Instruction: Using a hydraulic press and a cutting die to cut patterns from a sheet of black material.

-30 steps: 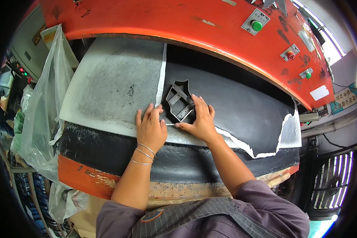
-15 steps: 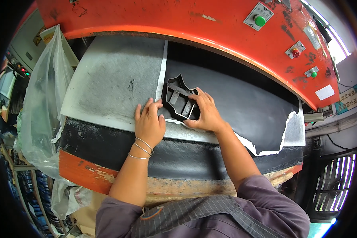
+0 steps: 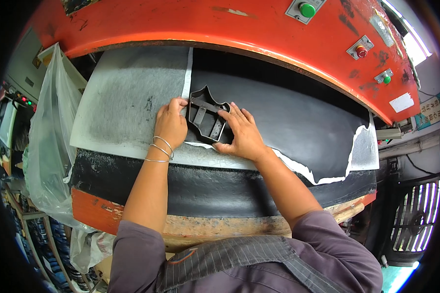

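A dark metal cutting die (image 3: 200, 115), an open outline with crossbars and a pointed top, stands on a black sheet (image 3: 288, 127) near that sheet's left white edge. My right hand (image 3: 243, 134) grips the die's right side, with its fingers over the upper rim and its thumb by the lower corner. Against the die's left wall, my left hand (image 3: 172, 123) presses with bent fingers; its thumb is mostly hidden. Two thin bangles (image 3: 160, 150) circle my left wrist. Under the black sheet lies a worn whitish board (image 3: 115, 107).
A red machine beam (image 3: 181, 24) spans the far side, carrying green buttons (image 3: 307, 10) and a red button (image 3: 361, 52). Along the near edge run a black strip (image 3: 205, 195) and a worn wooden ledge (image 3: 230, 225). A clear plastic bag (image 3: 51, 141) hangs at left.
My left hand has moved up and its fingers have curled in against the die's left side. The right hand stays on the die, which sits slightly farther left in view.
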`<state>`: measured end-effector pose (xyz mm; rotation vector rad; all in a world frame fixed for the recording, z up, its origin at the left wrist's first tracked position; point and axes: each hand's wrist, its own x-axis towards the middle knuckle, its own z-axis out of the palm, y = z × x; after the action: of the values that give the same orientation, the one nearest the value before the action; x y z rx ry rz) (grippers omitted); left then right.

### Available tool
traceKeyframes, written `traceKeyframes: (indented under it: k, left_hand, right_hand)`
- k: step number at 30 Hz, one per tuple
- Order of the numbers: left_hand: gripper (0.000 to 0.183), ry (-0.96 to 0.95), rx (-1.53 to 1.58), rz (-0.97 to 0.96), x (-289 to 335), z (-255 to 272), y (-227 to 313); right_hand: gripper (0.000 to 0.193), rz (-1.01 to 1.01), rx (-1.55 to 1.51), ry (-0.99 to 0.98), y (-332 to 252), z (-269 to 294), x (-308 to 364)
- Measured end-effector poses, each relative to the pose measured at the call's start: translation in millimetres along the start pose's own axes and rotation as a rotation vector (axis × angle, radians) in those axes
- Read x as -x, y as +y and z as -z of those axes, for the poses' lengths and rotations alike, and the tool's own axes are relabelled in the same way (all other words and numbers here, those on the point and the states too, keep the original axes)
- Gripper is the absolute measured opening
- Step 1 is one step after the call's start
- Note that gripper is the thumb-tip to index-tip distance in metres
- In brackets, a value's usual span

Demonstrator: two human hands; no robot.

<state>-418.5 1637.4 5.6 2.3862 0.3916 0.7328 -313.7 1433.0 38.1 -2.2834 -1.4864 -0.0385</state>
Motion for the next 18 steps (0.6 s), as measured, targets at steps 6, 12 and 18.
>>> traceKeyframes:
  k: [6,12,18]
  left_hand:
    - [0.031,0.001,0.057,0.087,-3.1,3.9,-7.4]
    - [0.033,0.011,-0.005,0.084,-10.1,10.3,-2.5]
    - [0.05,0.205,0.181,0.248,14.9,14.0,-4.2]
  right_hand:
    - [0.077,0.06,0.013,0.042,-1.0,0.1,-3.0]
    - [0.079,0.083,0.053,0.051,-1.9,0.8,-7.9]
    - [0.094,-0.094,-0.083,0.044,6.7,25.1,35.1]
